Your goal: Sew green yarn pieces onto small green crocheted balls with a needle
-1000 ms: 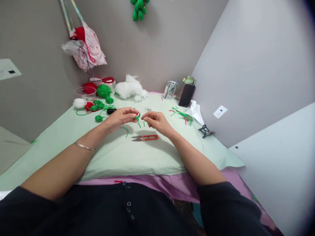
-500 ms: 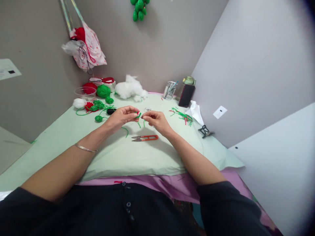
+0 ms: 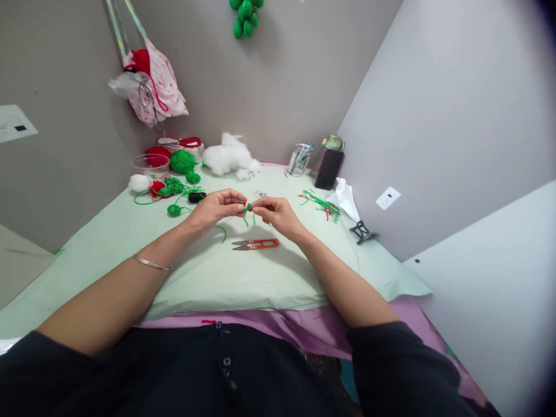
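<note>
Between the fingertips of my left hand is a small red, white and green yarn piece. My right hand is pinched at the piece's right edge; whatever lies between that thumb and finger is too small to make out. Green yarn ends hang below the piece. Orange-handled thread snips lie on the table just under my hands, blades toward the left. A small green yarn ball rests left of my left hand, close to a black object.
White stuffing and a larger green yarn ball sit at the back. Farther right stand a clear cup of pens and a dark phone. Yarn scraps lie near a white tissue and a black stand.
My right hand has shifted slightly, its fingertips now against the yarn piece. The piece has turned a little in my left fingers.
</note>
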The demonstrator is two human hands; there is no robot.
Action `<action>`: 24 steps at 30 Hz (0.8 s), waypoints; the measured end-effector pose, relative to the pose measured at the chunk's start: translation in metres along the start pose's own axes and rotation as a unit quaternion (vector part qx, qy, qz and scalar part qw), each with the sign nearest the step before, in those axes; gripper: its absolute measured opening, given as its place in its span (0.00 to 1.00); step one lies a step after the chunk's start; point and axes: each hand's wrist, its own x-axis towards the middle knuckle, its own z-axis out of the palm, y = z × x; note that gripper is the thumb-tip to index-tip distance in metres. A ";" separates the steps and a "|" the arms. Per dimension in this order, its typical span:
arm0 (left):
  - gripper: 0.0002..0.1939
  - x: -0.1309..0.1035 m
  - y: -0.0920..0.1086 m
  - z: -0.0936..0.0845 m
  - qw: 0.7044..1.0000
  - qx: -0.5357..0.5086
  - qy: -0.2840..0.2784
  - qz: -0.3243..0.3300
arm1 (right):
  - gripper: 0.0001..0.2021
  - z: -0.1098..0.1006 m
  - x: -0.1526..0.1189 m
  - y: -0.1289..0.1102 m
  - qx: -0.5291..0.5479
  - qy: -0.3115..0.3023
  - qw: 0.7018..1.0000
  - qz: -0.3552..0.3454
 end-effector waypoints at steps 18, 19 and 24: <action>0.17 0.000 -0.001 0.014 0.997 -0.052 0.046 -0.037 | 0.11 0.010 0.002 0.002 0.110 -0.008 0.993 0.033; 0.18 0.000 -0.002 0.015 0.997 -0.051 0.050 -0.041 | 0.11 0.010 0.002 0.000 0.118 -0.010 0.992 0.032; 0.21 0.004 -0.008 0.010 0.998 -0.002 0.051 -0.038 | 0.10 0.007 0.000 0.001 -0.001 -0.004 1.000 -0.025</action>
